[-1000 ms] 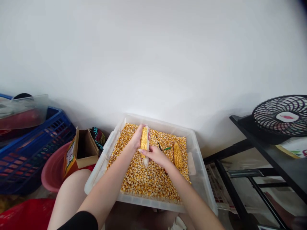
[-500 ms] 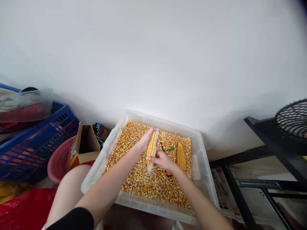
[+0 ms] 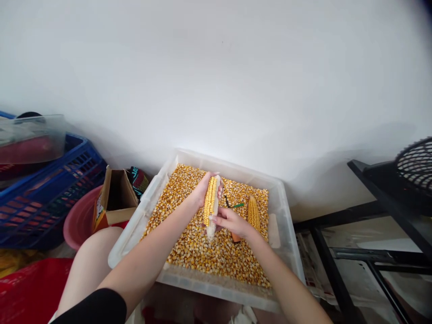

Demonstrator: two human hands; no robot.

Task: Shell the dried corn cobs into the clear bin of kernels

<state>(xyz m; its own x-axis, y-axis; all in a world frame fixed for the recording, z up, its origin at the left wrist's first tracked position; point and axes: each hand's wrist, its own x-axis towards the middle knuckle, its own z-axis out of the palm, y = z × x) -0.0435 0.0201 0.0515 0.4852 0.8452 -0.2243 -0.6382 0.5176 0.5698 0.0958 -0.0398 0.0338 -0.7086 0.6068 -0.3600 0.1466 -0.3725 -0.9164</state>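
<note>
My left hand (image 3: 203, 186) is wrapped round the upper part of a corn cob (image 3: 210, 202), which is held upright and slightly tilted. Yellow kernels cover its left side, while a pale bare strip runs down the right. Against the lower part of the same cob, my right hand (image 3: 229, 221) closes with its thumb on the kernels. Below both hands spreads a deep layer of loose corn kernels (image 3: 199, 252) in a clear plastic bin (image 3: 153, 198). A second corn cob (image 3: 254, 213) lies on the kernels to the right. Near it is a partly hidden tool with green and orange parts (image 3: 238, 205).
A small open cardboard box (image 3: 121, 211) and a pink basin (image 3: 79, 220) stand left of the bin. Farther left is a blue plastic crate (image 3: 50, 198). A black metal frame (image 3: 332, 258) and a fan guard (image 3: 416, 164) are on the right. A white wall (image 3: 216, 81) rises behind.
The view has shifted slightly. My right thumb has moved a little to the right across the cob's lower part, and more of the bare strip faces me. My left hand keeps its grip.
</note>
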